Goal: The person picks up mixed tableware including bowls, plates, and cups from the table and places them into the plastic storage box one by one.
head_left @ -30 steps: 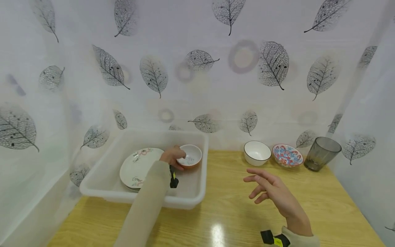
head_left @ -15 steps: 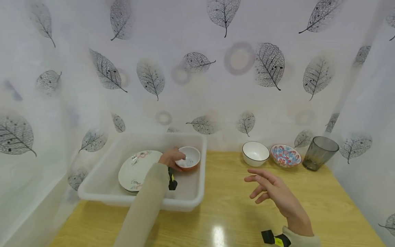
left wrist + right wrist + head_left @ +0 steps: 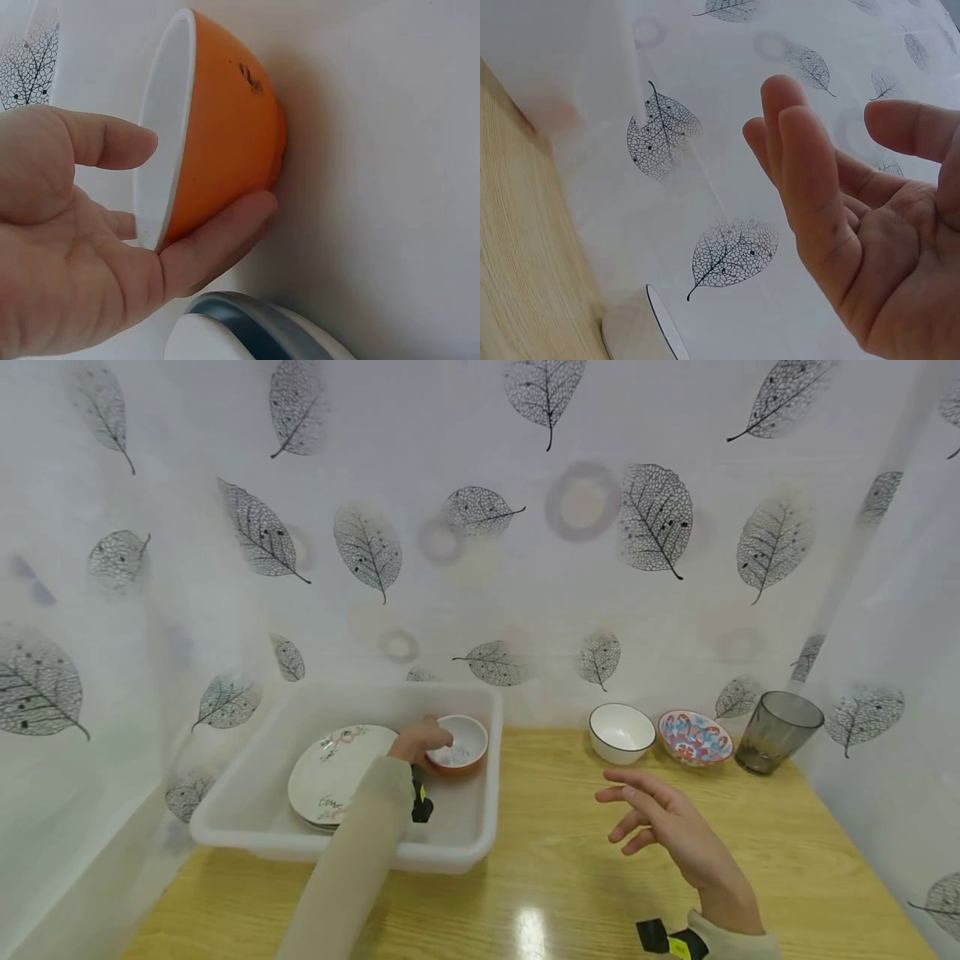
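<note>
Right hand (image 3: 663, 827) raised above the near part of the wooden table (image 3: 570, 893), fingers apart and gently bent, thumb free, palm turned inward. At that wrist, a black band (image 3: 651, 935) with a yellow label, just beside a pale cuff (image 3: 731, 942). Farther off, beyond a pale sleeve (image 3: 360, 852) stretched across the near rim of a white plastic tub (image 3: 442, 853), left hand (image 3: 416, 743) gripping the left side of an orange bowl (image 3: 467, 745) by its rim: one digit over the white inside, another along the outer wall. Bowl inside the tub, near the right wall, opening upward, faint print at the bottom. Cannot tell whether lifted clear of the tub floor or resting on it. Just left of the hand, also in the tub and partly hidden by the sleeve, a stack of white plates (image 3: 333, 772) with pink flowers and dark script. Beyond the right hand, in a row along the back of the table: white bowl with a dark rim (image 3: 622, 732), red-and-blue patterned bowl (image 3: 695, 739) just beside it, grey tinted glass (image 3: 780, 732) at the right end. Farthest back, a pale sheet (image 3: 480, 427) printed with dark leaf skeletons.
</note>
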Available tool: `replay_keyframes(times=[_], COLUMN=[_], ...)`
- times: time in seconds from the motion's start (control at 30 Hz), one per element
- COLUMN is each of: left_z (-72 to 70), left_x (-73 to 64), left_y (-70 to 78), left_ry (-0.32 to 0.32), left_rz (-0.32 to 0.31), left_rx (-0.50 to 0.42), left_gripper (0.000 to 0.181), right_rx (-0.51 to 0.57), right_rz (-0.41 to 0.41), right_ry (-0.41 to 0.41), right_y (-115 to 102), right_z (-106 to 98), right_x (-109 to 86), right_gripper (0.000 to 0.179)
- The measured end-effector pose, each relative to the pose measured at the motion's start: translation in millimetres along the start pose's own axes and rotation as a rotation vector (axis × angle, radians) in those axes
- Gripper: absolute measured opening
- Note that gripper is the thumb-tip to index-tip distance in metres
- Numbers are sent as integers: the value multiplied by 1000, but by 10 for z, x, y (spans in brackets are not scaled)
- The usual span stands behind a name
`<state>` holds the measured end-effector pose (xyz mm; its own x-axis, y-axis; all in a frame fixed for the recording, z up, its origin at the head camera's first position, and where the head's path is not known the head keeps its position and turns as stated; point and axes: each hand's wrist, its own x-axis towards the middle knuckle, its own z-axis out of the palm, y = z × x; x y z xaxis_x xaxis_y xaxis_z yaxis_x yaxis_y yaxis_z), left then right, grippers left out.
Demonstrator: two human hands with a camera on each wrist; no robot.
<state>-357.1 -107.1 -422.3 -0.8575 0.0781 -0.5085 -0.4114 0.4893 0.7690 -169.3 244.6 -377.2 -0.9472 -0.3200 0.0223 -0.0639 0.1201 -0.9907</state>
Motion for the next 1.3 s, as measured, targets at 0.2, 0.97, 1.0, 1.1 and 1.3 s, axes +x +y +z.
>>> replay_keyframes(times=[0.2,0.97,1.0,1.1,1.3], left_z=[-19,-43,-41,-29,3], left_x=[-17,-55,-60,-87,-142], left_y=[16,47,55,85,178], left_ry=[-11,76,86,136,282], left_rz=[9,67,80,110,156], left_rx=[15,349,364,404,439], left_gripper=[66,78,79,77,61], right_rx=[-2,-10,-9,-6,-6], right_rz=[2,33,27,9,-21], right_ry=[1,8,1,-20,-36], right_y=[-11,-2,3,19,40], right_z=[-4,5,1,-10,-18], right_x=[5,-9,-10,-12,-20], right_gripper=[36,38,38,36,36])
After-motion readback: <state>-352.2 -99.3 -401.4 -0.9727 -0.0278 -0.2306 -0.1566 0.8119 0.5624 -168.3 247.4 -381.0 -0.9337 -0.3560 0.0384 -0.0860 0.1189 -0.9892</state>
